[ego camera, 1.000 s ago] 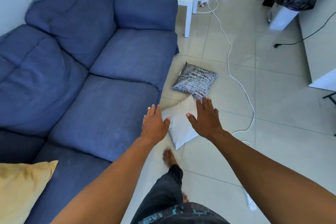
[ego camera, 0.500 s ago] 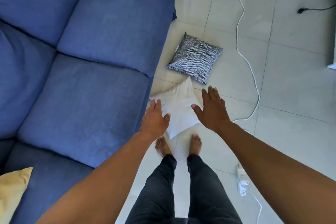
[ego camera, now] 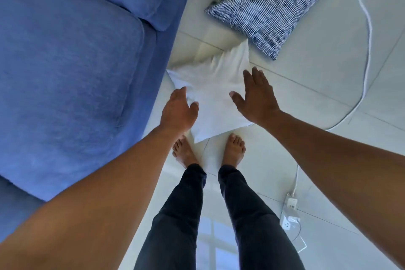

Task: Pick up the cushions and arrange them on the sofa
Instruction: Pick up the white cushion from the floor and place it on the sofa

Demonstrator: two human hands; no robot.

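A plain white cushion (ego camera: pixel 213 94) lies on the tiled floor just in front of my bare feet, beside the blue sofa (ego camera: pixel 72 68). My left hand (ego camera: pixel 178 112) reaches down at the cushion's left edge, fingers apart, holding nothing. Over the cushion's right side hovers my right hand (ego camera: pixel 256 98), spread wide. Whether either hand touches the fabric I cannot tell. A black-and-white patterned cushion (ego camera: pixel 267 4) lies on the floor just beyond the white one.
A white cable (ego camera: pixel 368 35) curves across the tiles at the right and runs down to a white power strip (ego camera: pixel 290 210) near my right leg. The sofa's seat cushions fill the left side. My legs stand in the lower middle.
The view has tilted down and closer to the floor. Both hands have dropped toward the white cushion. The yellow cushion on the sofa has left the view.
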